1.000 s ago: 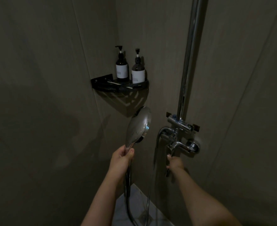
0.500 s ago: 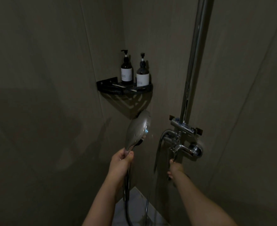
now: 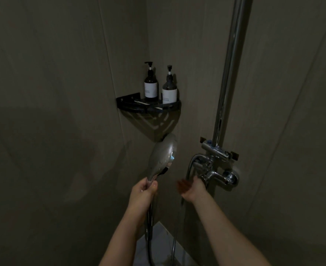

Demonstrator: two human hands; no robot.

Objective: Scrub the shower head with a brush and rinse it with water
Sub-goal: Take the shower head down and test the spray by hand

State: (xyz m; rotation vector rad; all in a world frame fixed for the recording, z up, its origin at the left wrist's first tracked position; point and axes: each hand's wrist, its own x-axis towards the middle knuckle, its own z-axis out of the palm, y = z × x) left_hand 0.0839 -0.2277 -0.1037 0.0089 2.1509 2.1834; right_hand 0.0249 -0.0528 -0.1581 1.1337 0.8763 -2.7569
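1. In the corner of the shower enclosure, a black corner shelf (image 3: 148,108) is fixed where the two wall panels meet. Two dark pump bottles with white labels stand upright on it, the left pump bottle (image 3: 150,84) toward the shelf's back edge and the right pump bottle (image 3: 169,88) just beside it at the shelf's right edge.
2. A thin pale stick-like item (image 3: 141,102) lies flat on the left part of the shelf; its type cannot be told.
3. The shower head (image 3: 163,155), a chrome hand-held unit, is positioned below the shelf and left of the mixer valve (image 3: 218,169). Its head points upward, with the rounded back toward the camera and the spray face turned away to the right.
4. The left hand (image 3: 144,191) holds the shower head by the handle. Grip state: fingers and thumb curled round the handle just below the head.
5. The hose (image 3: 149,237) runs down from the handle toward the floor (image 3: 158,246).
6. The right hand (image 3: 191,189) is just beside the lower left of the mixer valve. Grip state: wide, palm up, fingers relaxed, holding nothing. The fingers are blurred, so contact with the valve cannot be told.
7. A chrome riser pipe (image 3: 231,64) stands vertically above the mixer valve.
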